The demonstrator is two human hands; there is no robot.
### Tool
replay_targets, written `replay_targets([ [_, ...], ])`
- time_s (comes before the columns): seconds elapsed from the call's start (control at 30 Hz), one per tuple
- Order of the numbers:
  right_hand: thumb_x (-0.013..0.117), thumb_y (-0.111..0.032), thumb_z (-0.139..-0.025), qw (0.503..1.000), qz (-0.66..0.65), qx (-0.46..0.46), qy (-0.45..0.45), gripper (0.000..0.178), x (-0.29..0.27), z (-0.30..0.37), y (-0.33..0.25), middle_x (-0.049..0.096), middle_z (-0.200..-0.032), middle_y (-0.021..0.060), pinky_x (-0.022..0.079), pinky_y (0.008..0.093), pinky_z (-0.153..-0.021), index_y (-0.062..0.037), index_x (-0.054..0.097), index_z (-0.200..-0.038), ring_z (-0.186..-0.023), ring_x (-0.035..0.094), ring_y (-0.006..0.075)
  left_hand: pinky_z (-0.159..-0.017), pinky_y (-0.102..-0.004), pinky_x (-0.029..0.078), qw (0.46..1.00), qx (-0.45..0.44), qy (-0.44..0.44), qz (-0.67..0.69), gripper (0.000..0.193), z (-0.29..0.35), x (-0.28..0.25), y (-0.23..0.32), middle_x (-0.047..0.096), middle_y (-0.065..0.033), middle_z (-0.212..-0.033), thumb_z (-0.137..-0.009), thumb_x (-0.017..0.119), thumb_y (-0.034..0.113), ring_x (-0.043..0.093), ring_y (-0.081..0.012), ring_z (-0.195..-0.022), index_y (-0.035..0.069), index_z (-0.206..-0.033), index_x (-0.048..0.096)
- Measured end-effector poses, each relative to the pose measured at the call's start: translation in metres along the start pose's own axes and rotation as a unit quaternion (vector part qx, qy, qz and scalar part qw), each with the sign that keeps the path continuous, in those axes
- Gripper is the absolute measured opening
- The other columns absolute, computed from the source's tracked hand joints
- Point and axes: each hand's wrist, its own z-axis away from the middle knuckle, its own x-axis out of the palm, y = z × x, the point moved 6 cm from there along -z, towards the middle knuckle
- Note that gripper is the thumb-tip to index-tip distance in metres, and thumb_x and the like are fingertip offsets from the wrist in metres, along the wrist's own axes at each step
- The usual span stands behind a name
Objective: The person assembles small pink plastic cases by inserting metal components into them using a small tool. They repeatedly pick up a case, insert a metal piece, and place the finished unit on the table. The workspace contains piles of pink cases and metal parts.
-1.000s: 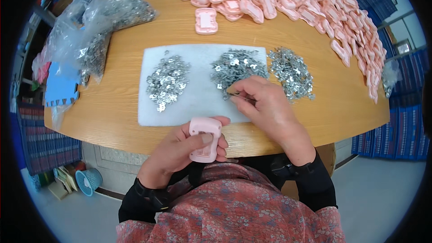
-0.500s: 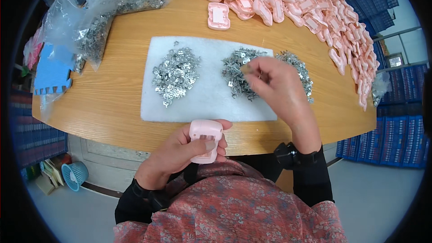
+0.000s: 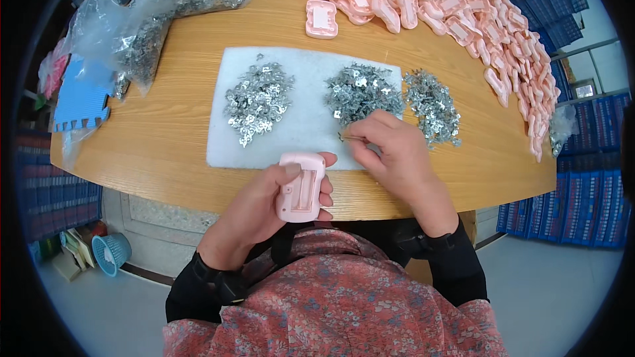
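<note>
A pink plastic casing (image 3: 301, 187) is clasped in the left hand (image 3: 264, 208), held just in front of the near edge of a white foam mat (image 3: 301, 125) on the wooden tabletop (image 3: 165, 139). On the mat, the right hand (image 3: 390, 152) has its grip pinched together on a small metal clip (image 3: 350, 137), at the near edge of the middle clip heap (image 3: 360, 92). The picking step appears underway; seating the clip in the casing would call for careful alignment.

Single head-worn fisheye view, looking steeply down, close over wooden table (image 3: 165, 139)
</note>
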Motion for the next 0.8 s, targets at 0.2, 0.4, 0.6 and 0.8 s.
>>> replay_targets([
  [0.2,0.072,-0.005,-0.075,0.992,-0.124,-0.030,-0.011,0.015,-0.021,0.005,-0.012,0.060,-0.077,0.0051,0.050,0.0357,-0.058,-0.0098,0.067,-0.088,-0.070,0.062,0.0257,-0.080,-0.0359,0.059,0.990,0.032,0.091,-0.103,0.044,-0.010,0.017,0.013,0.064,-0.0080,-0.099,-0.095,0.060,0.018,0.066,-0.0165,-0.087,0.001,-0.135,0.051],
  [0.4,0.072,-0.005,-0.074,0.991,-0.104,-0.079,-0.014,0.014,-0.031,0.012,-0.018,0.060,-0.077,0.0044,0.050,0.0358,-0.058,-0.0100,0.067,-0.086,-0.070,0.062,0.0254,-0.078,-0.0343,0.060,0.988,0.032,0.099,-0.115,0.042,-0.029,0.025,0.015,0.063,-0.0071,-0.096,-0.093,0.065,0.013,0.065,-0.0143,-0.084,0.001,-0.131,0.053],
  [0.6,0.071,-0.007,-0.076,0.994,-0.086,-0.043,-0.050,0.014,-0.025,0.013,-0.006,0.061,-0.079,0.0051,0.051,0.0369,-0.059,-0.0115,0.066,-0.088,-0.073,0.064,0.0260,-0.078,-0.0368,0.059,0.982,0.060,0.110,-0.141,0.044,-0.026,0.026,0.014,0.063,-0.0077,-0.096,-0.097,0.059,0.024,0.066,-0.0168,-0.085,0.001,-0.134,0.051],
  [0.8,0.072,-0.005,-0.077,0.997,0.052,0.002,-0.064,0.017,-0.004,0.014,0.003,0.063,-0.080,0.0096,0.051,0.0373,-0.061,-0.0082,0.065,-0.091,-0.073,0.065,0.0293,-0.082,-0.0429,0.057,0.996,0.062,0.070,0.011,0.066,-0.009,0.012,0.024,0.066,-0.0134,-0.099,-0.104,0.023,0.051,0.067,-0.0249,-0.089,0.001,-0.137,0.049],
])
